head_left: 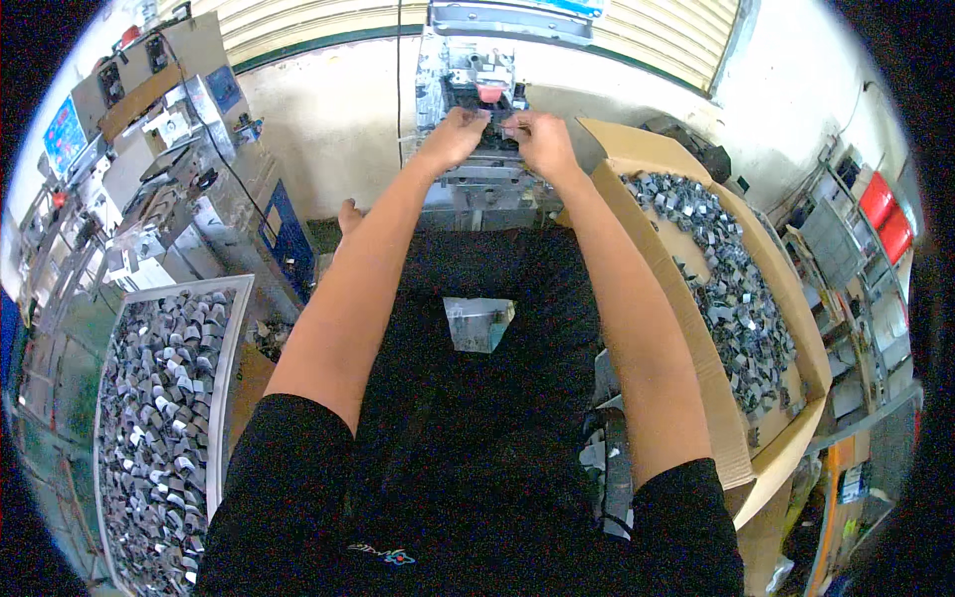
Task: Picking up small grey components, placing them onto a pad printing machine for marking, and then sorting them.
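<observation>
My left hand [456, 137] and my right hand [540, 141] reach forward to a small grey machine [463, 186] at the top centre. Both have closed fingers, close together over the machine's dark working area, just below a pinkish-red block [489, 93]. The fingertips of each pinch at something small there, too small and partly hidden to make out. A grey, irregular flat patch [478, 323] shows low in the middle, against the black clothing of my lap.
A cardboard box [796, 468] of small dark metal pieces stands right; a metal tray [232, 328] heaped with curved pieces stands left. Grey machinery [149, 139] fills the upper left, metal racks [836, 249] the far right. A shuttered wall [298, 25] is behind. Skin, perhaps toes [350, 214], shows beside my left forearm.
</observation>
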{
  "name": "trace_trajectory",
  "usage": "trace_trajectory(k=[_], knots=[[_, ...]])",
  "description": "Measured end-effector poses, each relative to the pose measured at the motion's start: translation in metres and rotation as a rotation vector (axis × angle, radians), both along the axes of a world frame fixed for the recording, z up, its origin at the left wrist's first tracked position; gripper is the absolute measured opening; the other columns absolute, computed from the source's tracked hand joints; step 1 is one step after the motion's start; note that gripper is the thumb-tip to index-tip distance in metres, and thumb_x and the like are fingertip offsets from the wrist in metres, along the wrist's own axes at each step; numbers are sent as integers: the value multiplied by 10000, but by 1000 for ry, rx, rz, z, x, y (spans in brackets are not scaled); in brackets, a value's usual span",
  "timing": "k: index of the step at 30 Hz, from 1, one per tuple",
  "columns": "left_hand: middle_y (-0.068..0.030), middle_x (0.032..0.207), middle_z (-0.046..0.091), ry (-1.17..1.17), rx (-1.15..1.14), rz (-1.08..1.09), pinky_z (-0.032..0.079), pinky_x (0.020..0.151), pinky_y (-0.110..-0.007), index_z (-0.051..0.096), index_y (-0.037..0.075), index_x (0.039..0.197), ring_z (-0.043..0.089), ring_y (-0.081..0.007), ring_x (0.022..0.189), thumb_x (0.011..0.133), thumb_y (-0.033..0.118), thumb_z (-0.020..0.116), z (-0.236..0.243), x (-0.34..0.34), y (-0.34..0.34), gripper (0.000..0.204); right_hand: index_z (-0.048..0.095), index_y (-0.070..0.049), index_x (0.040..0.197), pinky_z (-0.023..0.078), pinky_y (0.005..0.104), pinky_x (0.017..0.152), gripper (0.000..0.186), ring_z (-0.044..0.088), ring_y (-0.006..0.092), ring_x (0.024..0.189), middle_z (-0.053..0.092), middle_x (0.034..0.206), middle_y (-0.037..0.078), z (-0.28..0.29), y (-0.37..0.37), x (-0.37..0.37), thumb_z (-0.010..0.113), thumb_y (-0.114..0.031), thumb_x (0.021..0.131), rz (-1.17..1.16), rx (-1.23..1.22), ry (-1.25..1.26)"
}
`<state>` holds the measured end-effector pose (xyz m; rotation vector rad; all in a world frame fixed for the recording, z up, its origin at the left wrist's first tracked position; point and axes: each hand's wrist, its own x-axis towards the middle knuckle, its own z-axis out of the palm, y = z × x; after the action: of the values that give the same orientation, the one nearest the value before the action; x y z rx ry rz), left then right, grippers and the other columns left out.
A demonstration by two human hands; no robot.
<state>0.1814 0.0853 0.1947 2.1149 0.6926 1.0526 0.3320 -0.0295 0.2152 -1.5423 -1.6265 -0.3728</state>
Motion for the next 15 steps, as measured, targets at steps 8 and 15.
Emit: trace_trajectory(k=[8, 15], knots=[[-259, 1107, 669, -110, 6, 46, 488, 932, -388, 572, -66, 1203, 661, -323, 1049, 935, 542, 593, 3, 0, -7, 665, 738, -87, 981, 542, 476, 844, 153, 686, 389, 920, 717, 989, 178, 5, 2, -12, 667, -171, 874, -30, -112, -135], [-122, 1025, 703, -472, 89, -177, 532, 849, -317, 607, -32, 1122, 664, -182, 956, 946, 276, 682, 9, -41, -81, 362, 574, -71, 1329, 455, 516, 1011, 474, 581, 424, 1188, 615, 1271, 248, -26, -34, -23, 535, -390, 980, -133, -200, -95]])
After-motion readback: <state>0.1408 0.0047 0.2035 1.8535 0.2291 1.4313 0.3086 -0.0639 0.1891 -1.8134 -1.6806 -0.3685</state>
